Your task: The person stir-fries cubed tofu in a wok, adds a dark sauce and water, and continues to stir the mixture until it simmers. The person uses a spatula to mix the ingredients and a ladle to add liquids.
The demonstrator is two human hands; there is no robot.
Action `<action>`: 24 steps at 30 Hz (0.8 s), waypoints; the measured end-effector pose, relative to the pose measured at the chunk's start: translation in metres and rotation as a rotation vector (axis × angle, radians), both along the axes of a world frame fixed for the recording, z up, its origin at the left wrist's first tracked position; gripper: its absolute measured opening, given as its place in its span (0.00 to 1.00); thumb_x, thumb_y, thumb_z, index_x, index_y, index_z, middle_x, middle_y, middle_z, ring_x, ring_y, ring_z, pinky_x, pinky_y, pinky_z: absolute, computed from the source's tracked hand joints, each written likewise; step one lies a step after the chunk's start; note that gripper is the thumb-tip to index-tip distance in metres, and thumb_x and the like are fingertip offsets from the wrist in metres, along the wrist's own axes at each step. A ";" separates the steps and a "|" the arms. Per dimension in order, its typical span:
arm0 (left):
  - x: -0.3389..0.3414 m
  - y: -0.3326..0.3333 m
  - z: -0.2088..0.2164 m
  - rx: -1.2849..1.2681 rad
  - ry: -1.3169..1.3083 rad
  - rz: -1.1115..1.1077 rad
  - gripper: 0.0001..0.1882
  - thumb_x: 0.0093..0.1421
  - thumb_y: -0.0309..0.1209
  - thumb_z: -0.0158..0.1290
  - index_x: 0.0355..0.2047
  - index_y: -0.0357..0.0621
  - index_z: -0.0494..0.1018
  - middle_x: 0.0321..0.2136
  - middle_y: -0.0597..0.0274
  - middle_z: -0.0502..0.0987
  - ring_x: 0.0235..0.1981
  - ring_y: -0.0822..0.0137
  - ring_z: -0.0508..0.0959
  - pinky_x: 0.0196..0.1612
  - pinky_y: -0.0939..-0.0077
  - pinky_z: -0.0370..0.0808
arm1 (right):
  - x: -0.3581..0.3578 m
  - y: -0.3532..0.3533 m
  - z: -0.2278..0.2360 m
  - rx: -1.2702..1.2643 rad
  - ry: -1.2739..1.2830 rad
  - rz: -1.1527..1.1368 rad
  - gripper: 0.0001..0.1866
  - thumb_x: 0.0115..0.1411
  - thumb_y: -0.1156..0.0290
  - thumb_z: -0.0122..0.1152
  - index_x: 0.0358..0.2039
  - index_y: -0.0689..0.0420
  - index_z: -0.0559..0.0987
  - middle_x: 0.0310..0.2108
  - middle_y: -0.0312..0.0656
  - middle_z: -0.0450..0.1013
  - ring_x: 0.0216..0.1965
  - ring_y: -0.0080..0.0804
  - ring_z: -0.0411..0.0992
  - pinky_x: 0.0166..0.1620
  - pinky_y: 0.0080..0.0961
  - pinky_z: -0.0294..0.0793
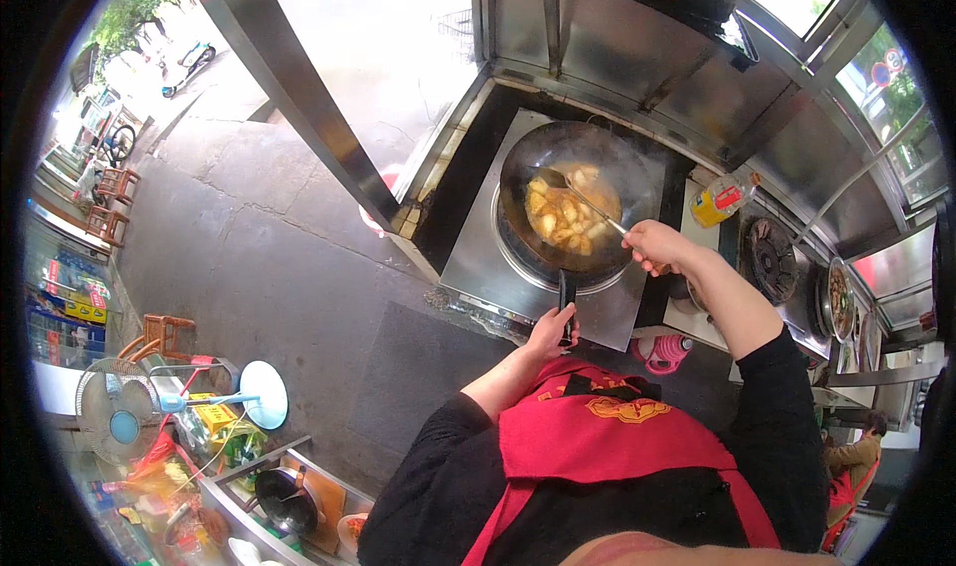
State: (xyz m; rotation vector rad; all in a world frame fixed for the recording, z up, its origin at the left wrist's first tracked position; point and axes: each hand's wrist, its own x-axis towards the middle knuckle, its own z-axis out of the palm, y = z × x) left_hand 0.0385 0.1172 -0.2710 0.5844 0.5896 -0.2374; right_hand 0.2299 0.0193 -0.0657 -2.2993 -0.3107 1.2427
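Note:
A dark wok rests on the round burner of a steel stove. Chunks of pale yellow and white food in brownish-orange liquid fill its bottom, with steam rising. My left hand is closed around the wok's black handle on the near side. From the right, my right hand grips the end of a long-handled metal ladle. The ladle's bowl sits among the food toward the far left of the wok.
Right of the stove stand a bottle of yellow liquid, a black burner and a round pan of food. Below the counter is a pink container. A metal post rises at left. Another wok lies behind, lower left.

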 end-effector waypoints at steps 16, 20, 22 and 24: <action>0.001 0.000 -0.009 0.121 -0.069 -0.030 0.15 0.62 0.40 0.46 0.29 0.40 0.63 0.17 0.63 0.67 0.15 0.71 0.68 0.17 0.76 0.67 | 0.017 0.032 -0.006 -0.165 0.054 0.031 0.15 0.63 0.61 0.41 0.26 0.59 0.66 0.14 0.36 0.62 0.10 0.26 0.60 0.13 0.26 0.60; 0.000 0.000 -0.008 0.151 -0.063 -0.031 0.14 0.62 0.40 0.46 0.29 0.41 0.63 0.17 0.63 0.67 0.15 0.71 0.68 0.17 0.76 0.67 | 0.020 0.053 -0.009 -0.232 0.114 0.035 0.14 0.62 0.64 0.41 0.25 0.60 0.65 0.13 0.36 0.61 0.11 0.28 0.60 0.14 0.27 0.64; 0.002 0.000 -0.006 0.153 -0.060 -0.033 0.14 0.62 0.40 0.46 0.29 0.41 0.63 0.17 0.63 0.67 0.15 0.71 0.68 0.17 0.76 0.67 | 0.015 0.055 -0.010 -0.293 0.046 0.089 0.13 0.61 0.65 0.42 0.26 0.61 0.66 0.13 0.36 0.61 0.11 0.29 0.60 0.15 0.29 0.66; -0.001 -0.003 -0.005 0.136 -0.030 -0.030 0.14 0.62 0.40 0.46 0.29 0.42 0.63 0.17 0.63 0.67 0.15 0.72 0.68 0.17 0.77 0.67 | 0.006 0.061 -0.006 -0.320 0.029 0.095 0.12 0.60 0.68 0.43 0.30 0.65 0.68 0.15 0.38 0.63 0.11 0.32 0.62 0.18 0.31 0.70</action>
